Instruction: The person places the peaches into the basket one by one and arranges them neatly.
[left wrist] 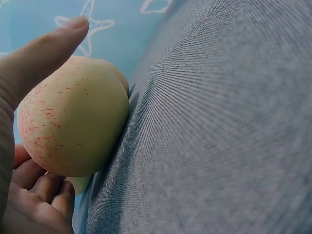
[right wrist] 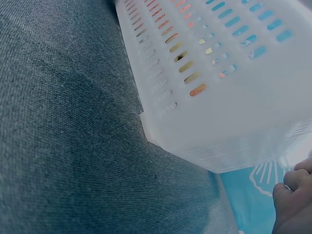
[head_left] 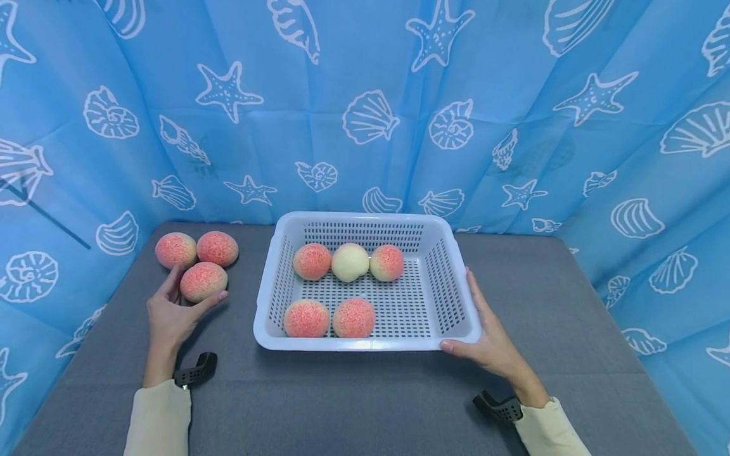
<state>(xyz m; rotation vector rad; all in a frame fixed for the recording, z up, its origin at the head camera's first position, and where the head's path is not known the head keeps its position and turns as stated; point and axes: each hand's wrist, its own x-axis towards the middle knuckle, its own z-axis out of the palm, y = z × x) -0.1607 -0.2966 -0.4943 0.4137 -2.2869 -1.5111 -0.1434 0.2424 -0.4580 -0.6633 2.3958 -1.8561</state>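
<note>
At the left of the table three peaches lie close together. My left hand [head_left: 173,313] spreads about the nearest peach [head_left: 203,282], its fingers at the left side and its straight thumb along the front. This peach rests on the cloth, and in the left wrist view the thumb [left wrist: 48,53] crosses above it. Behind it lie a second peach [head_left: 176,250] and a third peach [head_left: 217,248]. My right hand [head_left: 493,339] holds the front right corner of a white plastic basket [head_left: 371,344], thumb at the front rim, fingers along the right side.
Inside the basket are several peaches: three in a back row, around a pale peach [head_left: 350,262], and two in front, including a red peach [head_left: 354,318]. Grey cloth [head_left: 342,405] covers the table. A blue curtain [head_left: 365,164] with shell prints hangs behind and at both sides.
</note>
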